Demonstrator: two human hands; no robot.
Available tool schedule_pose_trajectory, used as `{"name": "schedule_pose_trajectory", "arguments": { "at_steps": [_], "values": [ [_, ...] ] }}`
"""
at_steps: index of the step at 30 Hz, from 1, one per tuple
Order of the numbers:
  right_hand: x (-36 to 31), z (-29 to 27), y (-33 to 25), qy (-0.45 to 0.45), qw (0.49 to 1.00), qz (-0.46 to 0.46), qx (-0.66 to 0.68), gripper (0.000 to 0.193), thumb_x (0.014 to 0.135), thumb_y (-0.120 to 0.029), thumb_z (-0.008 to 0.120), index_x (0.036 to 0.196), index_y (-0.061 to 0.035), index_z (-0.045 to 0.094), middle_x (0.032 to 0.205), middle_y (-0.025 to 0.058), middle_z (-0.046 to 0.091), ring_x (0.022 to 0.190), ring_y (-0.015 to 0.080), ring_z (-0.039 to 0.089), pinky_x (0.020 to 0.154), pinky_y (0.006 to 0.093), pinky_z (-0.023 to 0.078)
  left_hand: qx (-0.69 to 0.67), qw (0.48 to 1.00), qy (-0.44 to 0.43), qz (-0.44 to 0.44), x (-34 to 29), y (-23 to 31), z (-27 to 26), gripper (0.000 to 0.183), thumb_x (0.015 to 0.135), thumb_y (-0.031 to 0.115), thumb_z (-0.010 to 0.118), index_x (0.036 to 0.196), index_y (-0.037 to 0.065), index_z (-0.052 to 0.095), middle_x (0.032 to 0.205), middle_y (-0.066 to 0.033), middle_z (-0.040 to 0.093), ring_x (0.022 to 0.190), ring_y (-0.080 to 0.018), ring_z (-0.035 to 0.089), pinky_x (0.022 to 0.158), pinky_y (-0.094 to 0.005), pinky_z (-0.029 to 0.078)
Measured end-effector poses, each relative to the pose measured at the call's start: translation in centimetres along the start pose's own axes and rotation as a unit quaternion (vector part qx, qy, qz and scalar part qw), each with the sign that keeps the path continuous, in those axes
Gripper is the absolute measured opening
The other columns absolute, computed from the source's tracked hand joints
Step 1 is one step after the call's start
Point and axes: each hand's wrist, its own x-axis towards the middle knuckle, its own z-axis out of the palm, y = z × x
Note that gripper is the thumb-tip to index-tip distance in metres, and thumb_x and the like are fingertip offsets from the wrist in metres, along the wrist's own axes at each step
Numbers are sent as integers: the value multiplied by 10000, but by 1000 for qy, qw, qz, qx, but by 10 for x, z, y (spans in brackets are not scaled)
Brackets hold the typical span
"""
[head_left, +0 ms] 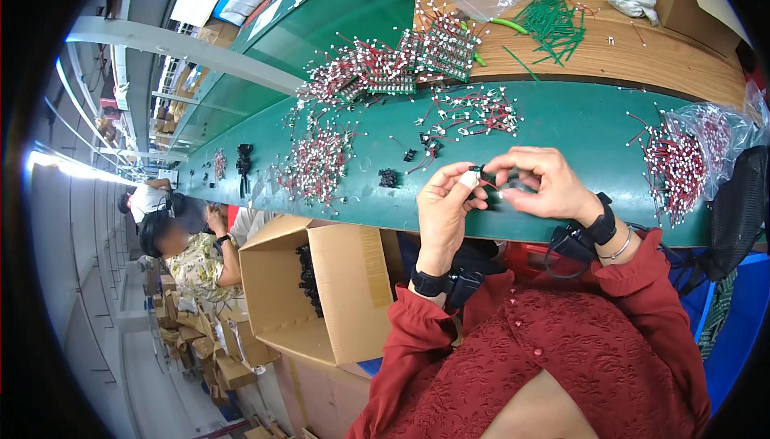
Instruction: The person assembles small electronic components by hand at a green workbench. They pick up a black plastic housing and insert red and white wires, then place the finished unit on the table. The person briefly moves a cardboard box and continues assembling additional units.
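Fingers of the left hand (443, 202) are pinching a black part (476, 169) over the green table (589, 130); those of the right hand (549, 182) are curling just right of it, whether gripping a wire I cannot tell. Loose parts (389, 178) and a wire heap (317, 158) are lying left, a second heap (672, 170) right, partly under a clear bag (726, 130). Boards (449, 52) and green strips (553, 28) are lying farther off. Near left, an open carton (349, 299) is standing; far left, a beam (192, 56) is crossing.

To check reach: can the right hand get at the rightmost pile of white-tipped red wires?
Probably yes: only green tabletop separates right hand from the pile; clear plastic bag covers part.
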Motion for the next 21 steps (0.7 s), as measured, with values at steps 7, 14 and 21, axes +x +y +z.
{"name": "schedule_pose_trajectory", "arguments": {
  "at_steps": [7, 14, 21],
  "values": [
    [1, 0, 6, 40, 991, 20, -128, 149, 853, -164, 529, 947, -64, 587, 809, 81, 608, 729, 270, 588, 619, 365, 443, 56, 998, 4, 21, -5, 2, -9, 160, 831, 16, 578, 983, -30, 600, 811, -99, 626, 639, -138, 593, 541, -244, 492],
    [1, 9, 13, 79, 947, -150, -274, 172, 749, -107, 634, 920, -89, 636, 744, 35, 558, 689, 207, 567, 566, 322, 456, 67, 997, -3, 38, -3, -4, -11, 182, 785, -66, 557, 955, -34, 615, 807, -78, 612, 617, -106, 572, 516, -210, 471],
    [0, 7, 12, 76, 925, -178, -326, 181, 718, -116, 653, 899, -128, 658, 711, 1, 536, 663, 173, 555, 565, 296, 459, 92, 995, -7, 45, -2, -4, -9, 173, 783, -61, 548, 942, -40, 612, 774, -78, 609, 598, -114, 568, 505, -217, 452]
  ]
}}
